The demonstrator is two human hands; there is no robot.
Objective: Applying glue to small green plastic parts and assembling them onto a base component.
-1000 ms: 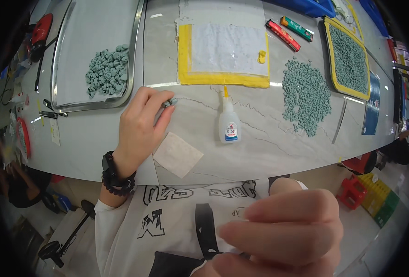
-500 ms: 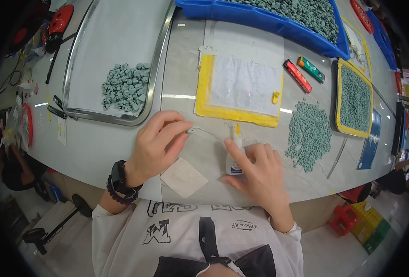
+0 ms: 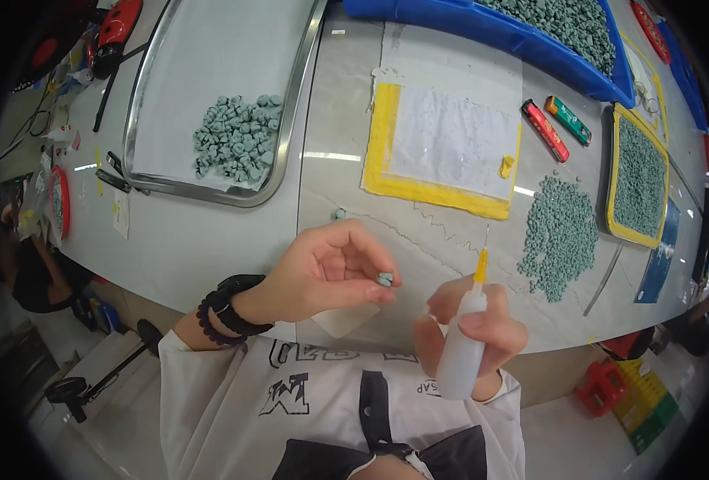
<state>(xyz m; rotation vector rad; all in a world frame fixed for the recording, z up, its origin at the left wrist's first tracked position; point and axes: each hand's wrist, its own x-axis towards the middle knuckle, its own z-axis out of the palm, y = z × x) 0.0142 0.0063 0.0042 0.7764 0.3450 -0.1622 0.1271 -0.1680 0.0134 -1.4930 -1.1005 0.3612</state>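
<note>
Between the thumb and index fingertip of my left hand (image 3: 334, 272) is a small grey-green stone-like piece (image 3: 385, 279). My right hand (image 3: 494, 324) is wrapped round a white squeeze bottle (image 3: 460, 364), held tilted with its yellow needle tip (image 3: 482, 264) pointing up and away from me. The two hands are apart, and the needle does not touch the piece. A similar small piece (image 3: 338, 214) lies on the table just beyond my left hand. Partly hidden under that hand is a beige square of paper (image 3: 345, 322).
A metal tray (image 3: 250, 198) with clustered green pieces stands at the left. Ahead lies a yellow-edged white pad (image 3: 438, 144). To its right are red (image 3: 545, 132) and green (image 3: 569, 120) lighters, a spread of small green stones (image 3: 558, 240), and a yellow-rimmed tray (image 3: 613, 176). A blue bin (image 3: 482, 36) stands behind.
My right hand has lifted the bottle off the table and tilted it. My left hand has moved nearer and to the right. A small piece now shows lying on the table beyond it.
</note>
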